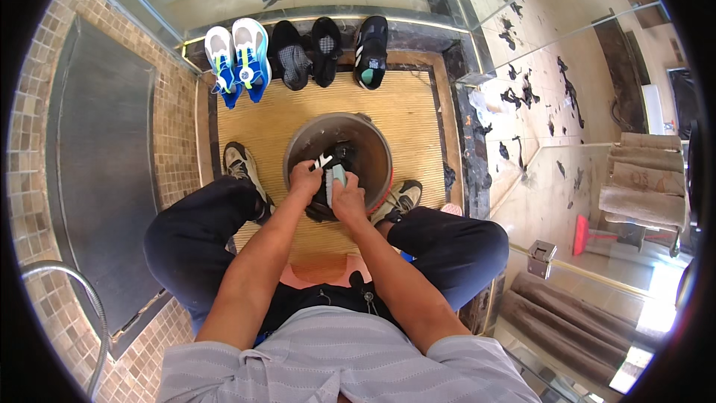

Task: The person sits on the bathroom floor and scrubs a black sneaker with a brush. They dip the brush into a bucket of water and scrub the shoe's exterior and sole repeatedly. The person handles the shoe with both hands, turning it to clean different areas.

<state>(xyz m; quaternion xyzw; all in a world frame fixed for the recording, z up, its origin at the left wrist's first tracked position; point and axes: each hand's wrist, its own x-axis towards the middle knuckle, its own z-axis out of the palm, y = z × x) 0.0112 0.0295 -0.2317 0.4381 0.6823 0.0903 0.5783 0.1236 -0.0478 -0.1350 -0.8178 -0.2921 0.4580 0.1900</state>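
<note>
A scrub brush (338, 175) with a pale green back and white bristles is in my right hand (349, 201). My left hand (305, 182) grips a black shoe (321, 161) with white stripes, beside the brush. Both hands are over a brown bucket (382, 151), between my feet. Dark contents (345, 151) show at the bottom of the bucket, too shadowed to make out. My fingers hide part of the shoe.
At the mat's far edge stand blue and white sneakers (246, 61), black shoes (291, 56) with checked linings, and a single black striped shoe (371, 51). A ribbed yellow mat (414, 123) lies underfoot. Glass panels (554, 50) rise at right; a metal hose (98, 305) hangs left.
</note>
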